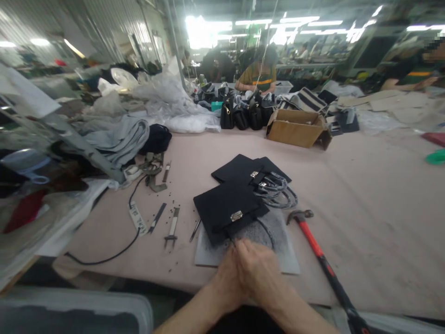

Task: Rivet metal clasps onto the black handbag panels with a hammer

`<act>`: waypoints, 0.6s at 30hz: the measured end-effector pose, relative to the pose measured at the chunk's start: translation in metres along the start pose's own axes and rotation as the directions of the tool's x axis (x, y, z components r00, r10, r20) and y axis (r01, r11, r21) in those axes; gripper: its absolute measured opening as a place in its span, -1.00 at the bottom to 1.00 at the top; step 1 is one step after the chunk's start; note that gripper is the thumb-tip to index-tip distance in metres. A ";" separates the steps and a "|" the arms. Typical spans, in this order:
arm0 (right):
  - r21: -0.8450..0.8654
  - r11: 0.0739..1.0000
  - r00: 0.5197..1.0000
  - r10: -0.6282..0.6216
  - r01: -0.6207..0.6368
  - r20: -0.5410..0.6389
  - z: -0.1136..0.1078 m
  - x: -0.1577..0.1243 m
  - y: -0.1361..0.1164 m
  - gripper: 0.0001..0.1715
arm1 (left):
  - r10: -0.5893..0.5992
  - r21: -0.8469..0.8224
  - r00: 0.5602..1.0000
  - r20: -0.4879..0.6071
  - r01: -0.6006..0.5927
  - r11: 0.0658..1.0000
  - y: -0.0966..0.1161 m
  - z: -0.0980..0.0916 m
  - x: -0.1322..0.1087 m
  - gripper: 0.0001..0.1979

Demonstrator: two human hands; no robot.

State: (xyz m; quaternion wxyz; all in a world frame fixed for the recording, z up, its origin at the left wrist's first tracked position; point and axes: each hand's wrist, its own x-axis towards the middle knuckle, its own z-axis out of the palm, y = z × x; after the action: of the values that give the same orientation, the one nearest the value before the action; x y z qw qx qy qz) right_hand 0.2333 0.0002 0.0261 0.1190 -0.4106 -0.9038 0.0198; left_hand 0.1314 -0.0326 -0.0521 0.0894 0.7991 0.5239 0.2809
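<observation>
1. Pink-covered table [365, 199] spans the lower frame.
2. Black panel [220, 204] with metal clasp [236, 215]: centre.
3. Your left hand [227, 271] and right hand [259, 262] meet at its lower edge; can't tell whether they're pinching.

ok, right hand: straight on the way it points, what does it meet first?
Most likely the nearest black piece, on the side with the metal clasp. Depth is unclear and the fingertips are hidden, so the right hand may already touch it.

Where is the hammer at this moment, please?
In the head view, the hammer lies on the table cover, right of the grey board, its claw head near the board's far right corner.
</observation>
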 end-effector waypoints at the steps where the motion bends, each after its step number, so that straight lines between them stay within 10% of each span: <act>1: 0.027 0.999 0.996 0.036 -0.038 0.081 0.011 -0.010 -0.013 -0.77 | 0.072 -0.027 0.997 0.000 -0.072 0.997 0.001 -0.008 -0.022 -0.57; 5: 0.091 0.983 0.944 0.124 -0.159 0.306 0.028 -0.028 -0.057 -0.49 | 0.146 -0.119 0.986 -0.081 -0.155 0.981 -0.003 -0.049 -0.078 -0.60; 11: 0.063 0.952 0.824 0.225 -0.299 0.520 0.019 -0.026 -0.076 -0.21 | -0.098 -0.067 0.967 -0.236 0.085 0.994 -0.024 -0.086 -0.094 -0.79; 18: 0.042 0.931 0.786 0.280 -0.362 0.552 0.023 -0.035 -0.072 -0.20 | -0.551 0.133 0.751 -0.364 0.628 0.767 -0.093 -0.125 -0.074 -0.78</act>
State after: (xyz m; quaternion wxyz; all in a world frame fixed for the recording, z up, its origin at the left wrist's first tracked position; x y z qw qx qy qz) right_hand 0.1971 -0.0724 0.0066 -0.1140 -0.5267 -0.8132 0.2198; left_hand -0.0316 -0.0771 -0.0160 -0.0076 0.5426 0.7885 0.2894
